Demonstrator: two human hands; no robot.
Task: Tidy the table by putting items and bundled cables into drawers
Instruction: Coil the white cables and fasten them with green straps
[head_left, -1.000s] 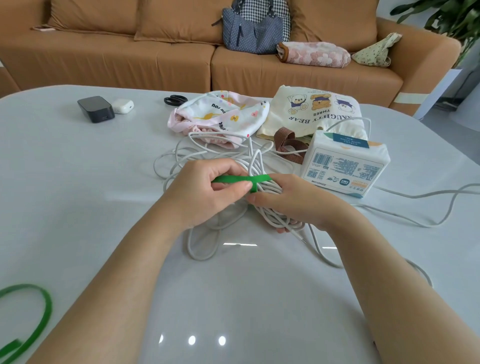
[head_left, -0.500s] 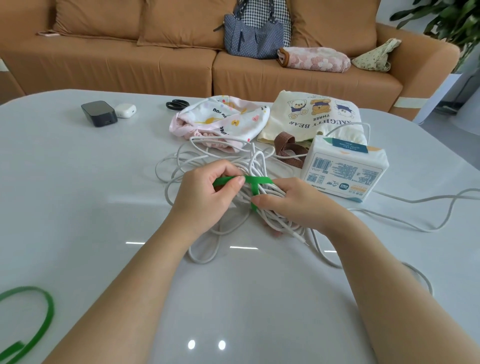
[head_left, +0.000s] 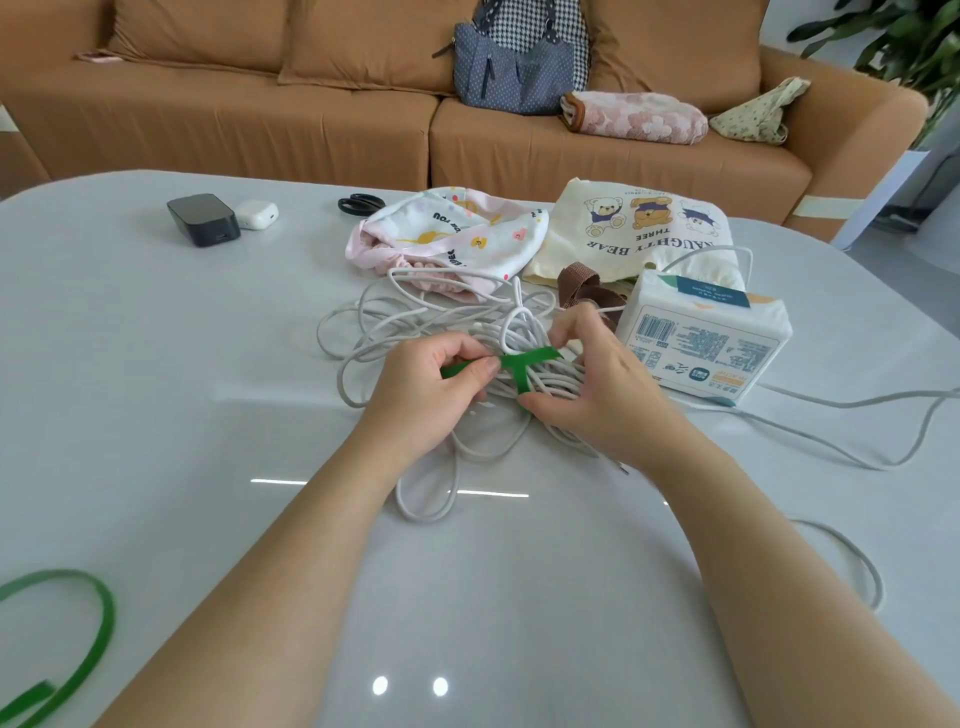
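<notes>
Losing much of the cable bundle (head_left: 558, 378) beneath both palms; not making out how many loops are gathered. Losing the underside of the green strap (head_left: 519, 364) behind the strands, and the small print on the tissue pack (head_left: 701, 343) to blur. Finding the scissors (head_left: 361, 203) partly covered by the patterned pouch (head_left: 457, 234), a second green strap (head_left: 106, 623) cut off at the lower left edge, and a plant (head_left: 893, 31) cut off at the top right corner.

Pinching one tail of the green strap between thumb and forefinger with the left grip (head_left: 431, 384). Curling the right grip (head_left: 597, 389) round the gathered white strands, thumb touching the strap's lower end. Showing the strap as a flat band crossing the strands in a T shape. Locating the bundle at mid tabletop (head_left: 156, 364), just in front of the pouch and beside the tissue pack, with loose loops spreading left and toward the near edge and one long run trailing off right.

Recording on the glossy pale grey tabletop:
- a black box (head_left: 203, 218) just beside a white earbud case (head_left: 256, 214), far left
- a cream tote bag (head_left: 644, 228) printed with three bears, behind the tissue pack

Recording beyond it a tan sofa (head_left: 311, 119) carrying a blue handbag (head_left: 514, 67) and a pink quilted pouch (head_left: 634, 117).
</notes>
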